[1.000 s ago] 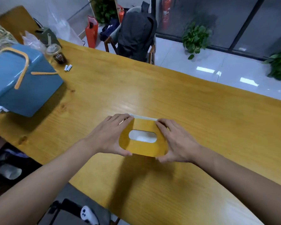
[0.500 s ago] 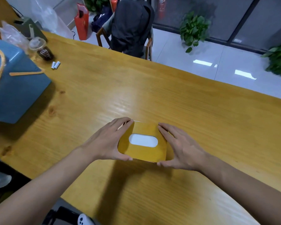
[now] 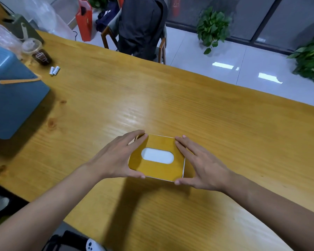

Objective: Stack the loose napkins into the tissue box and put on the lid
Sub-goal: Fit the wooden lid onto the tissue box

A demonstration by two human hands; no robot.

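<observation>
- Head view: the tissue box (image 3: pixel 184 165) is seen towards the near edge of the wooden surface (image 3: pixel 170 105), between both hands, with the lid (image 3: pixel 158 171) laid on top of it.
- The left hand (image 3: pixel 114 160) is laid against the lid's left edge and the right hand (image 3: pixel 205 167) against its right edge. The fingers are stretched nearly straight along the sides and the thumbs are set at the near corners, so the lid is pressed and steadied rather than clasped.
- The lid is judged light and stiff, like thin board, with a smooth and possibly slippery face. It is best taken by its two side edges and pushed down evenly, so that no corner is left proud.
- The napkins (image 3: pixel 157 156) are judged soft and easily crumpled, and are best left untouched.
- The lid is mustard yellow and squarish, with an oval opening through which the white napkins are shown.
- A thin white rim of the box is shown along the right and near edges; whether the lid is fully seated cannot be told.
</observation>
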